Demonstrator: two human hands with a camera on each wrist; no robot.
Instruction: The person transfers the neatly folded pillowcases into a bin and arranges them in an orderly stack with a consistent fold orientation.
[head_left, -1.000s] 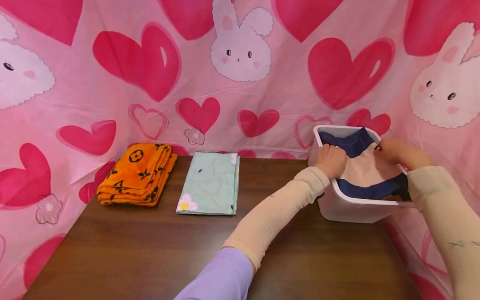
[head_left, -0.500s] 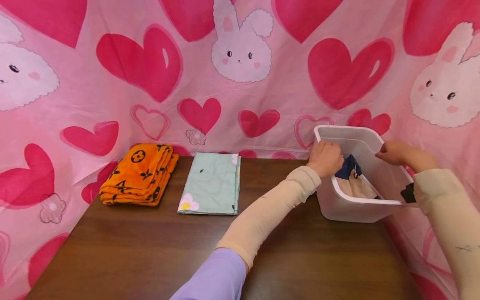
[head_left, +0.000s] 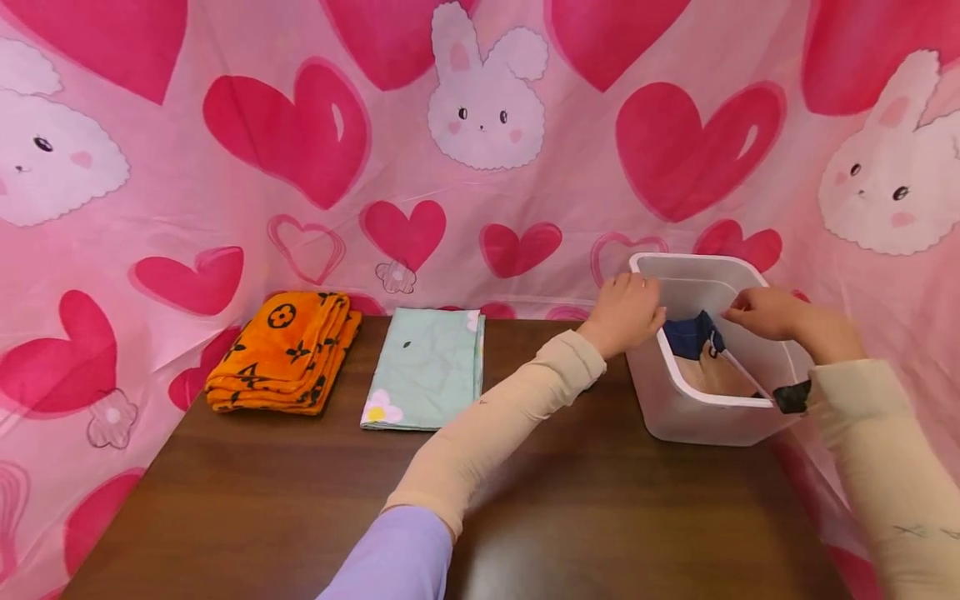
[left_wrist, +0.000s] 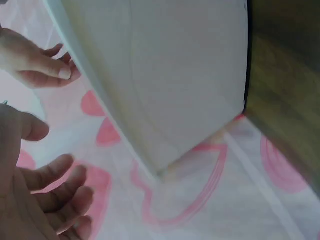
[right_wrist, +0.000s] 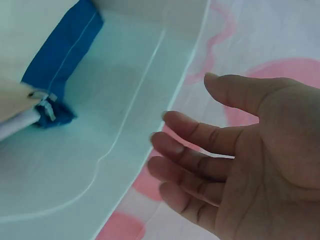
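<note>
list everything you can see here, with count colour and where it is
bin: 1, white plastic, right end of the table, tilted
cloth in the bin: 1, beige with navy border, lying inside the bin
orange towel: 1, orange with black pattern, folded, back left of the table
green cloth: 1, pale green with a flower print, folded flat, just right of the orange towel
table: 1, dark brown wood, under everything
backdrop: 1, pink sheet with red hearts and white bunnies, behind and beside the table
left hand: 1, at the bin's left rim, fingers relaxed, holding nothing
right hand: 1, above the bin's right side, fingers loose, holding nothing
sleeves: 2, beige, on both forearms
</note>
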